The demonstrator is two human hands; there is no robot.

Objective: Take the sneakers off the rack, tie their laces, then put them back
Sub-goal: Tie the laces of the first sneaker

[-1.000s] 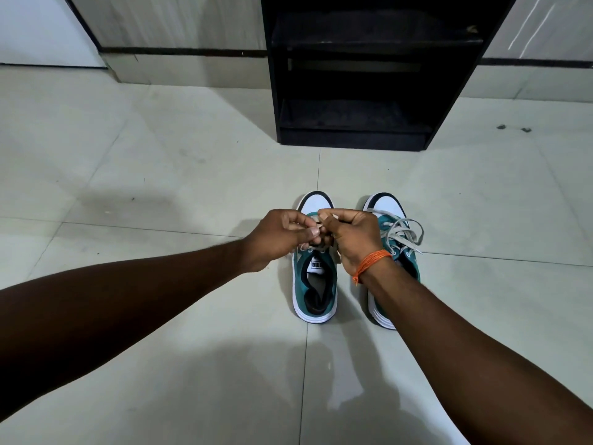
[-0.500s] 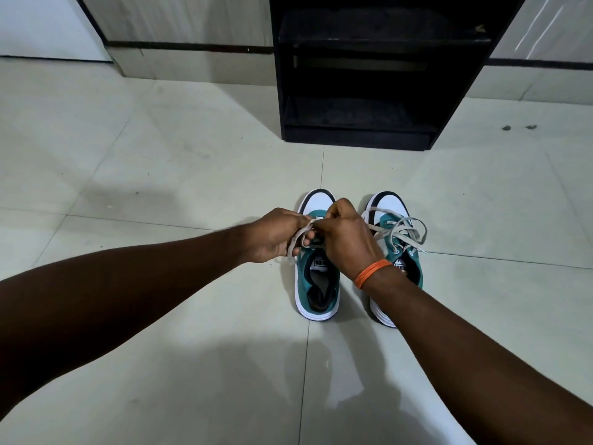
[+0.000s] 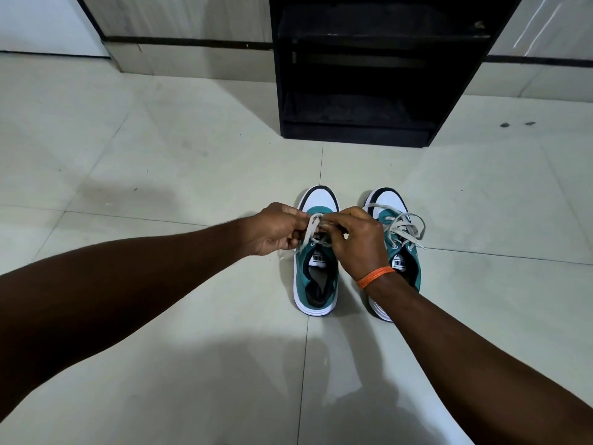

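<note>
While both sneakers are stood side by side on the tiled floor point(image 3: 160, 155), toes toward the black rack point(image 3: 359, 130), the action is centred over the left sneaker point(image 3: 316, 284). Its grey lace point(image 3: 310, 227) is pinched by the left hand point(image 3: 276, 229), fingers closed on it. The same lace is gripped by the right hand point(image 3: 359, 239), an orange wristband point(image 3: 373, 277) seen below. A bow is already tied on the right sneaker point(image 3: 402, 252).
</note>
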